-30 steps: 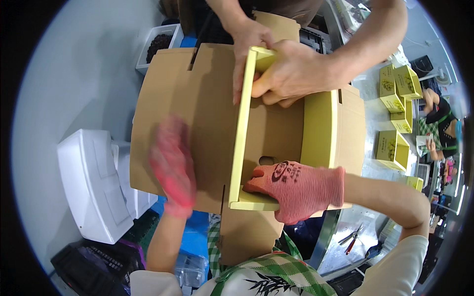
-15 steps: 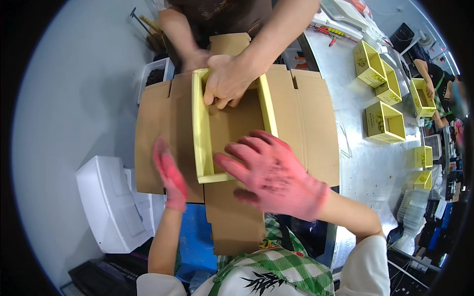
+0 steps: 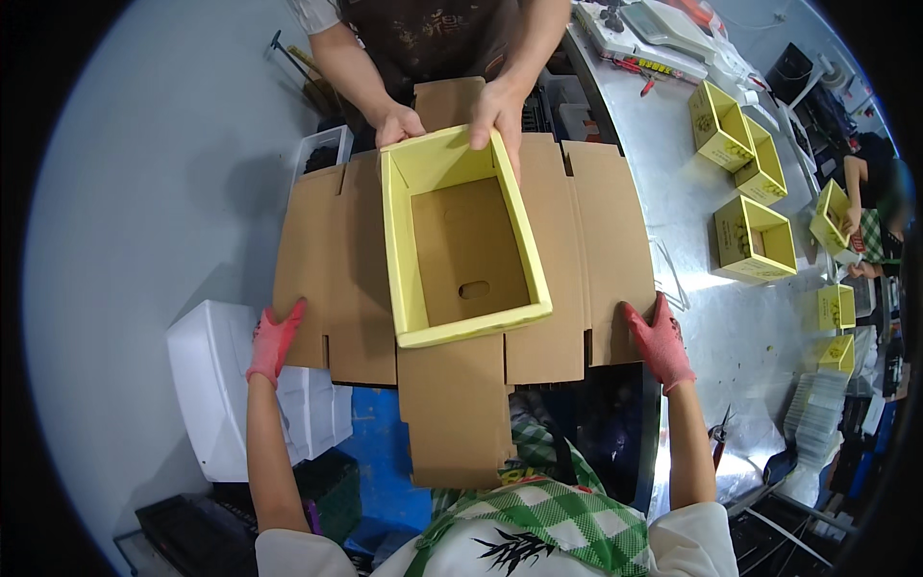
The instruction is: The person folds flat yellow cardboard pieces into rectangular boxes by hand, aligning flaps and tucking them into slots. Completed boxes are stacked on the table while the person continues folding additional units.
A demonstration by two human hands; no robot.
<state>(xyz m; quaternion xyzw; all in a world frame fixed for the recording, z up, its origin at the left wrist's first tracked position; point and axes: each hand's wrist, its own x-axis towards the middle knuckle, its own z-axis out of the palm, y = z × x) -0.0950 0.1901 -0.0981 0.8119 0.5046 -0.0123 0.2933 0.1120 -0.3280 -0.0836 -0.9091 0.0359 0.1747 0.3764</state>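
My left hand [image 3: 275,338], in a pink glove, grips the near left edge of a flattened brown cardboard carton [image 3: 309,260]. At the carton's near right edge, my right hand [image 3: 661,342], also in a pink glove, holds the cardboard between thumb and fingers. Some fingertips of both hands are hidden under the sheet. Over the middle of the carton is a yellow open-topped box [image 3: 394,245], slightly tilted, with brown cardboard and an oval slot showing inside. A co-worker's hands [image 3: 497,111] hold this box by its far end.
Several yellow boxes [image 3: 753,240] stand on the metal table [image 3: 697,337] at right, where another person handles one. A white plastic bin [image 3: 207,385] sits at the lower left. Clear plastic containers [image 3: 815,413] are stacked at the lower right. Pliers [image 3: 719,433] lie near the table's close end.
My right hand has moved from the yellow box to the carton's right edge, and my left has settled on its left edge. The co-worker's hands now hold the box's far end; it has turned slightly.
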